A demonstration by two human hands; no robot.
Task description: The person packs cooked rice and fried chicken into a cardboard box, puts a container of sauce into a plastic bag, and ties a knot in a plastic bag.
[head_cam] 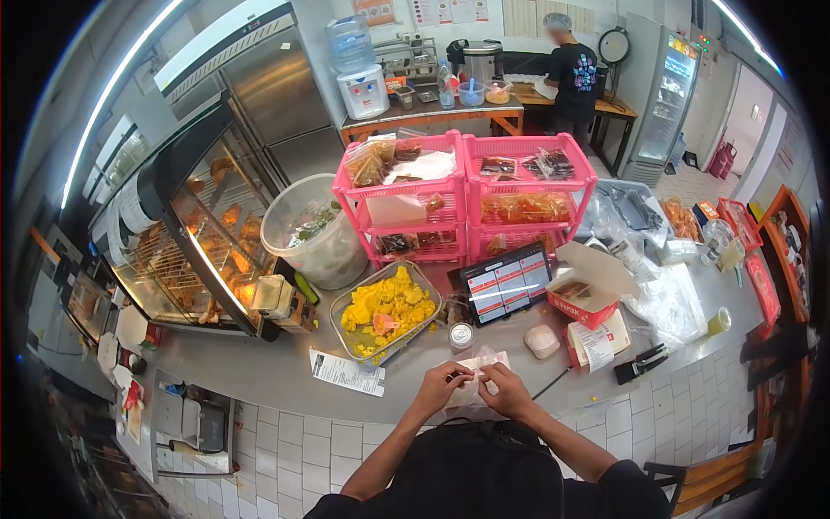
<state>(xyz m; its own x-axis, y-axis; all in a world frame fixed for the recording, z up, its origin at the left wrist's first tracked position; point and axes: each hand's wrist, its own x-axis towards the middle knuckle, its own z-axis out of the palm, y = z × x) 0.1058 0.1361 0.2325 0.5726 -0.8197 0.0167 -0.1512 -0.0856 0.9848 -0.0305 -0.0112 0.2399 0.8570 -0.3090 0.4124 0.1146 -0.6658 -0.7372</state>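
My left hand (441, 384) and my right hand (507, 388) meet close to the counter's front edge. Between them, the fingertips of both pinch a clear plastic bag (462, 397). A pale box or packet with red print shows partly beneath or inside the bag; which of the two I cannot tell. Just beyond my hands stands a drink can (461, 335). A pale, round wrapped bundle (542, 342) lies to the right of it. Left of my left hand, a printed paper slip (347, 372) rests flat on the steel counter (272, 373).
A metal tray (425, 329) holds yellow rice and an orange scoop. Pink tiered racks (462, 194) of sachets stand behind a tablet (509, 283). Food boxes (587, 301) and a stapler (640, 363) sit rightward. A heated display case (194, 240) is left; a person (572, 78) works behind.
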